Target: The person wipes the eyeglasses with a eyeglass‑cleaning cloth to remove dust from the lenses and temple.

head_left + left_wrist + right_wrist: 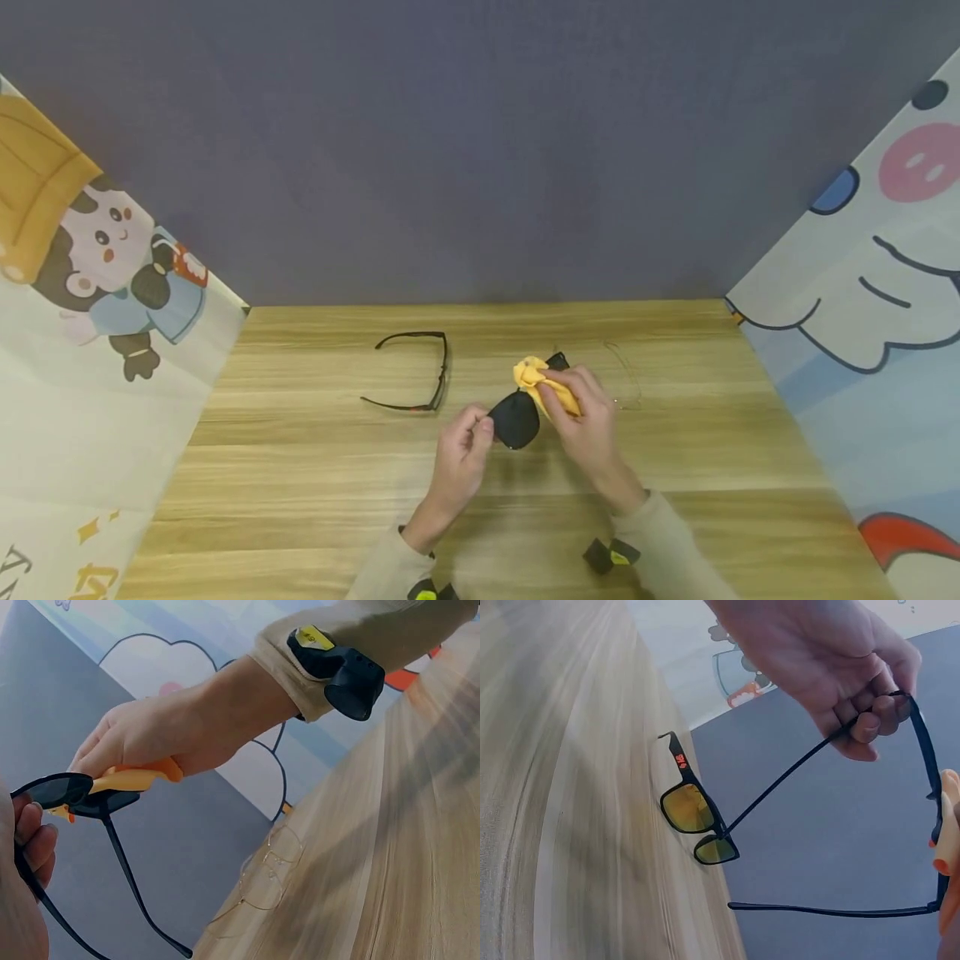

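Note:
A pair of black sunglasses (515,420) is held above the table, one dark lens facing up. My left hand (459,454) grips its left end, by the hinge, as the right wrist view shows with the left hand's curled fingers (866,727). A yellow cloth (558,396) is pinched in my right hand (592,429), bunched against the frame near the bridge and the other lens. Much of that far lens is hidden by cloth and hand. Both temples are unfolded; one temple (832,910) points back toward me.
Black-framed glasses (442,379) with orange-yellow lenses (690,808) rest to the left on the wooden table (300,500). Thin gold wire-rimmed glasses (262,881) lie behind my right hand. A grey wall (480,167) borders the back, with cartoon-printed panels (885,317) at the sides.

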Tool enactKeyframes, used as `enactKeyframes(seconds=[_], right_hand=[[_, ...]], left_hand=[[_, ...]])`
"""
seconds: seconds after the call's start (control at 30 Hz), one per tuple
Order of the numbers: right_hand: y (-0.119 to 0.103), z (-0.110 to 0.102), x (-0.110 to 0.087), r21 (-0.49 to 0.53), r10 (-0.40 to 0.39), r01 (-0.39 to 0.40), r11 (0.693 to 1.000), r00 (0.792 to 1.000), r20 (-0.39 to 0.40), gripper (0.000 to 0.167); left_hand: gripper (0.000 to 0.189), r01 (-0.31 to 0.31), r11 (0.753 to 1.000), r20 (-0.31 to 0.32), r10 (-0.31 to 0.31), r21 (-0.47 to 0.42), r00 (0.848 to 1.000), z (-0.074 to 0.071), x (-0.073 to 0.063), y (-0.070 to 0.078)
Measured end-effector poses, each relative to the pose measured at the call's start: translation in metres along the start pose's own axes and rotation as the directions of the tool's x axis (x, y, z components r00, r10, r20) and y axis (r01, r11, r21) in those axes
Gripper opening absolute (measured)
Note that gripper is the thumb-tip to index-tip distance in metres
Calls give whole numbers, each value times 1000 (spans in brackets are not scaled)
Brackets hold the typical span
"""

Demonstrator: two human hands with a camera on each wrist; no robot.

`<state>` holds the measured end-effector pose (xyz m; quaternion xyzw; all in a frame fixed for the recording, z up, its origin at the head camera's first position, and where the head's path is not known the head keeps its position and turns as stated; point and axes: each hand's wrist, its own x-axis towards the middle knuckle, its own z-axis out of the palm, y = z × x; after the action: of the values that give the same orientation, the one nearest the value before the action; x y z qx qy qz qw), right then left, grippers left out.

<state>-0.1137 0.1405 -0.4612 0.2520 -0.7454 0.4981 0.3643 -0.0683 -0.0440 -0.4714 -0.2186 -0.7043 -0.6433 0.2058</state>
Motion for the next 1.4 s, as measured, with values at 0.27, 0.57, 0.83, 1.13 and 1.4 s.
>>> enactKeyframes(seconds=[0.27, 0.57, 0.83, 1.13, 1.4], right_hand=[[5, -1, 1, -9, 79, -79, 997, 997, -3, 29], [0, -10, 15, 1, 182, -183, 983, 982, -42, 21], [10, -4, -1, -18, 97, -97, 995, 995, 17, 23], [3, 3, -4, 57, 28, -31, 998, 999, 38, 13], [16, 1, -3, 27, 121, -122, 992, 992, 31, 29]], left_hand=[[19, -25, 1000, 5, 25, -16, 1000, -1, 0, 1], [18, -36, 999, 9, 36, -28, 999, -1, -2, 0], [19, -23, 1000, 24, 24, -21, 999, -1, -1, -3], [18, -11, 1000, 13, 11, -14, 1000, -1, -2, -3], [19, -25, 999, 28, 26, -28, 999, -2, -2, -5]])
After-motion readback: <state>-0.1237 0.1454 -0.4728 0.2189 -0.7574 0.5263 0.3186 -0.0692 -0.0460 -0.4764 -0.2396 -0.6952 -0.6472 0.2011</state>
